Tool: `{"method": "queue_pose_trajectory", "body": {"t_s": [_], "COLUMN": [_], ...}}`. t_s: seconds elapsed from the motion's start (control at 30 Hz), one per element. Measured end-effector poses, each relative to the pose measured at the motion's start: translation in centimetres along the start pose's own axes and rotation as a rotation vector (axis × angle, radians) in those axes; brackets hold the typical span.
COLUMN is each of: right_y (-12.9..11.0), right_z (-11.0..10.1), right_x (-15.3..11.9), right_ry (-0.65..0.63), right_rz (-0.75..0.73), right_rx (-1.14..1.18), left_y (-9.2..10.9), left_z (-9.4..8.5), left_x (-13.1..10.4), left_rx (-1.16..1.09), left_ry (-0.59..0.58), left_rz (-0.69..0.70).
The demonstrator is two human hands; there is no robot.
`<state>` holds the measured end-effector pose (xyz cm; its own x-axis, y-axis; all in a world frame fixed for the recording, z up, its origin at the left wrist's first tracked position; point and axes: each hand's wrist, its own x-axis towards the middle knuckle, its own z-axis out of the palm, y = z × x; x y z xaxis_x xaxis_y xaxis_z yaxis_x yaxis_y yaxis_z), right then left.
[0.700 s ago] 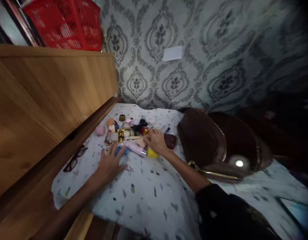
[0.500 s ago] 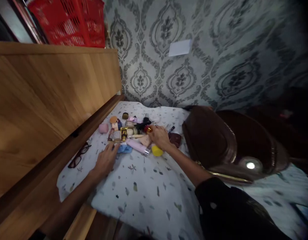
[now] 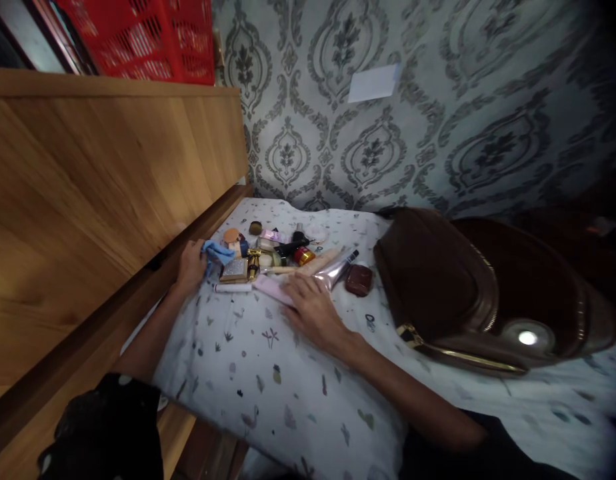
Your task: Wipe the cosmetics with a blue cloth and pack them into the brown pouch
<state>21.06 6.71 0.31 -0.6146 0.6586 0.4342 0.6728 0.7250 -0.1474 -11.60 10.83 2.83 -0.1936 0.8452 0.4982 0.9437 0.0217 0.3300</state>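
Left hand [image 3: 191,268]: fingers pinched on the blue cloth [image 3: 218,252], near the silver compact [image 3: 235,269].
Right hand [image 3: 315,313]: fingers close together on the pink tube [image 3: 268,288]; cannot tell whether they grip.
Pink tube: lying on the sheet [image 3: 298,387], between white stick [image 3: 233,289] and silver tube [image 3: 337,271].
Maroon case [image 3: 359,280]: right of the silver tube, near the bag [image 3: 423,280].

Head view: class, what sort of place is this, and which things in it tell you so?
Probably a bedroom in a home: a printed sheet covers what looks like a bed beside a wooden panel, patterned wallpaper lines the wall, and cosmetics lie on the sheet.
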Motion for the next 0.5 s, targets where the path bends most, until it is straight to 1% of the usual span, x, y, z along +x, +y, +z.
{"method": "queue_pose_trajectory", "body": {"t_s": [0.03,0.1,0.17,0.3,0.37,0.43,0.5], "right_y": [-0.7,-1.3,-1.2,-0.7,-0.7,-0.8,-0.8], "right_z": [0.0,0.1,0.3,1.0,1.4,1.7,2.1], "right_x": [0.0,0.3,0.6,0.4,0.1,-0.2,-0.3], "right_ry": [-0.065,-0.16,-0.18,-0.103,-0.065,-0.03,0.004], "right_rz": [-0.023,-0.017,0.009,-0.017,-0.035,-0.042,-0.046], "right_rx": [-0.042,-0.12,-0.17,-0.237,-0.268,-0.292,-0.315], "left_y": [0.0,0.4,0.9,1.2,1.0,0.8,0.7], "left_z": [0.4,0.9,1.1,1.0,1.2,1.9,3.1], "left_x": [0.5,1.6,3.3,7.9,10.1,11.6,12.2], "left_rx": [-0.023,-0.071,-0.112,-0.156,-0.157,-0.152,-0.147], "left_ry": [0.006,0.032,0.066,0.118,0.114,0.069,-0.033], "left_rz": [0.012,0.032,0.037,0.002,-0.03,-0.062,-0.08]}}
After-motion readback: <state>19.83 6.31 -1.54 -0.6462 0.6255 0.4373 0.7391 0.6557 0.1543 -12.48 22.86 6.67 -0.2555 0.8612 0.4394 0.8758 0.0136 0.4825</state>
